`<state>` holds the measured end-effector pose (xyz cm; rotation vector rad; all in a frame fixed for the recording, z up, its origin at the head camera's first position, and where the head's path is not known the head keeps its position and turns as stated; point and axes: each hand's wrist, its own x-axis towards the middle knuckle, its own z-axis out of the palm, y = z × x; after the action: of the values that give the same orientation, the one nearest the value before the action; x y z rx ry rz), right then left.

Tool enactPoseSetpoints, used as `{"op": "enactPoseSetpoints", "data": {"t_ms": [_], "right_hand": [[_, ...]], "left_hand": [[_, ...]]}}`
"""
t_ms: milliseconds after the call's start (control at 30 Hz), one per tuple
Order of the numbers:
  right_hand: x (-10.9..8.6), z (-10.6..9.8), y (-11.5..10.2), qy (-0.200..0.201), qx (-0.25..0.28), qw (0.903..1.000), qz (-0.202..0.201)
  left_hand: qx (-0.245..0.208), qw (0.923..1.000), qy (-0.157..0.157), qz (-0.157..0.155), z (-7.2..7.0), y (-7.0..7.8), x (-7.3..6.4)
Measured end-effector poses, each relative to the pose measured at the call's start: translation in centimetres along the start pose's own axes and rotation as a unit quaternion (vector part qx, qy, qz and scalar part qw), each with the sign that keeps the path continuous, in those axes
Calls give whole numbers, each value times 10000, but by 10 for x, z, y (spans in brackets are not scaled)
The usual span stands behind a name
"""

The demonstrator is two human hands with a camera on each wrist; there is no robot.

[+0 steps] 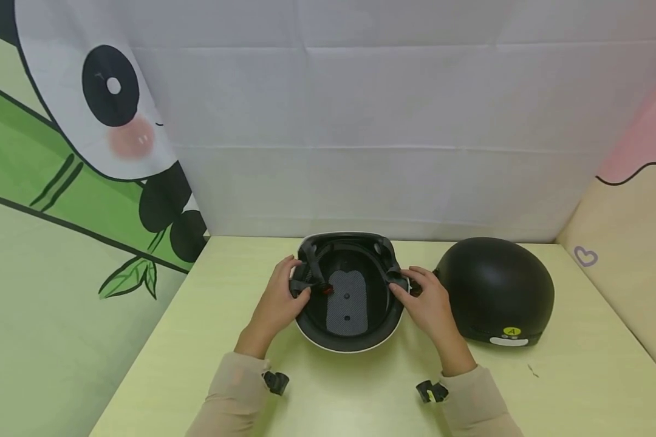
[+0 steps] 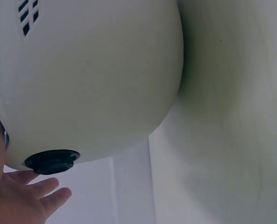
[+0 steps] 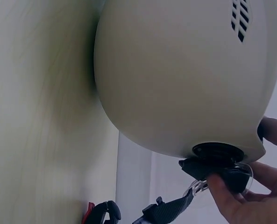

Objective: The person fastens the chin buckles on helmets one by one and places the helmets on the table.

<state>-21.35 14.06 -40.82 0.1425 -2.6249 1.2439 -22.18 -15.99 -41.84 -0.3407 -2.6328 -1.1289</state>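
A white helmet lies upside down on the table, its black lining and grey mesh pad facing up. My left hand grips its left rim, thumb on the inner side and fingers outside. On the opposite side, my right hand holds the right rim and a dark flap there. In the right wrist view, those fingers pinch black material below a round black fitting, and a black strap with metal rings hangs beside them. A strap with a red-marked buckle lies inside the shell.
To the right a black helmet sits dome up, close to my right hand, with a yellow "A" sticker. Behind the pale table hangs a white cloth. Printed cloths flank both sides.
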Motion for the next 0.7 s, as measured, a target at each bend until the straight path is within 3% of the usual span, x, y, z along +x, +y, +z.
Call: {"op": "enactPoseSetpoints", "data": {"t_ms": [167, 300, 467, 700], "right_hand": [[-1, -2, 1, -28, 43, 9999, 94], [-1, -3, 1, -93, 75, 9998, 161], [-2, -4, 1, -154, 84, 9996, 199], [-3, -3, 0, -145, 85, 9997, 162]], "left_hand": [[545, 9971, 127, 511, 0, 10, 7], [972, 9927, 116, 709, 2, 17, 10], [1478, 9872, -144, 589, 4, 22, 12], [1824, 9817, -481, 245, 4, 31, 16]]}}
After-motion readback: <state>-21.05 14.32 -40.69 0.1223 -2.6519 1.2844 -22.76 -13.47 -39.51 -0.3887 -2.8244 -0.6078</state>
